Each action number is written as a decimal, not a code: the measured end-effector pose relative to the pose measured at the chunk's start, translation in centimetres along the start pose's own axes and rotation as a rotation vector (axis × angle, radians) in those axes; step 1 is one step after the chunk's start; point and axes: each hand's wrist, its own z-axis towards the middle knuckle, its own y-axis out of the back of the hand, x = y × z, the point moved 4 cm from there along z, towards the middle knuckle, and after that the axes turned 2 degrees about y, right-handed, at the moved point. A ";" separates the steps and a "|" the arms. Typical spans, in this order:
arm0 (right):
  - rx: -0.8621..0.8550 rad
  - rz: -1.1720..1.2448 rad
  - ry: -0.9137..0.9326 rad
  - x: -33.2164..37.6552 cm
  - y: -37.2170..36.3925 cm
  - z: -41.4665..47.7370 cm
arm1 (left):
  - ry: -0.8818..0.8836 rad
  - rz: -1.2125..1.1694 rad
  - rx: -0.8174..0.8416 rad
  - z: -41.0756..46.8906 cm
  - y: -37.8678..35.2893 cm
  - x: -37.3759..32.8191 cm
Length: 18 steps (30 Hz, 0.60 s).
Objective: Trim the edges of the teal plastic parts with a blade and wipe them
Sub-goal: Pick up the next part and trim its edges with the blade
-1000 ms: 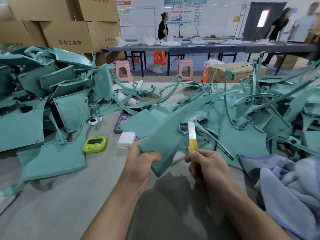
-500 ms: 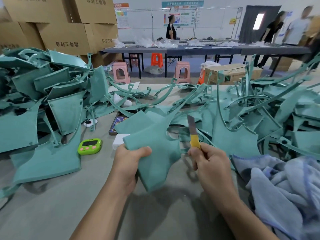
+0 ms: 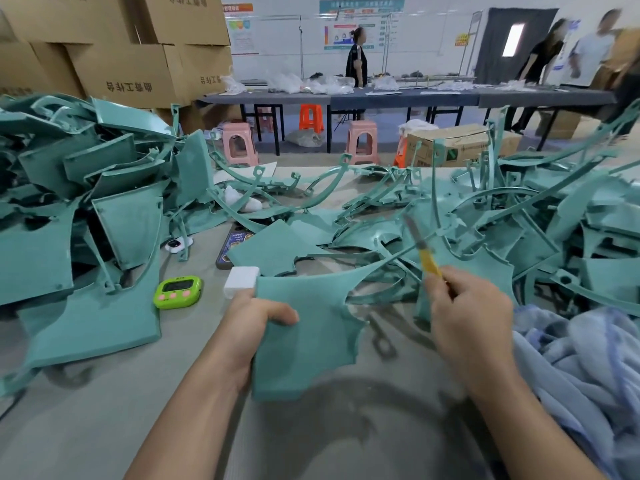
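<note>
The teal part [image 3: 304, 341] was held low over the table [image 3: 104, 403] by the L hand [image 3: 251, 327], thumb clamped on its left edge, other fingers hidden. The blade [image 3: 414, 232] was gripped in the R hand [image 3: 467, 320], fingers curled round its handle, tip up & clear of the part, whose ragged right edge was turned toward it.

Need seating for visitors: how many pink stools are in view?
2 pink stools: one behind the left teal pile, one left of the floor carton. A pinkish shape under the far table may be a third.
</note>
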 end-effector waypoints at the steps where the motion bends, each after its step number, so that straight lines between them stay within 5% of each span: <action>1: 0.104 0.062 0.059 0.6 -0.7 -0.5 | -0.002 -0.001 0.005 0.0 0.1 0.0; 4: 0.327 0.020 0.151 1.8 -2.7 -1.6 | 0.005 -0.029 0.026 0.1 0.3 0.0; 9: -0.028 -0.068 -0.117 -0.8 0.0 0.3 | -0.046 -0.041 -0.041 1.0 1.0 0.1; 15: 0.023 0.132 0.025 1.2 -0.8 -1.3 | -0.416 -0.059 -0.249 1.0 0.8 -0.7; 18: 0.147 0.320 0.085 2.8 -1.5 -2.3 | -0.602 0.236 -0.265 0.2 0.2 -1.1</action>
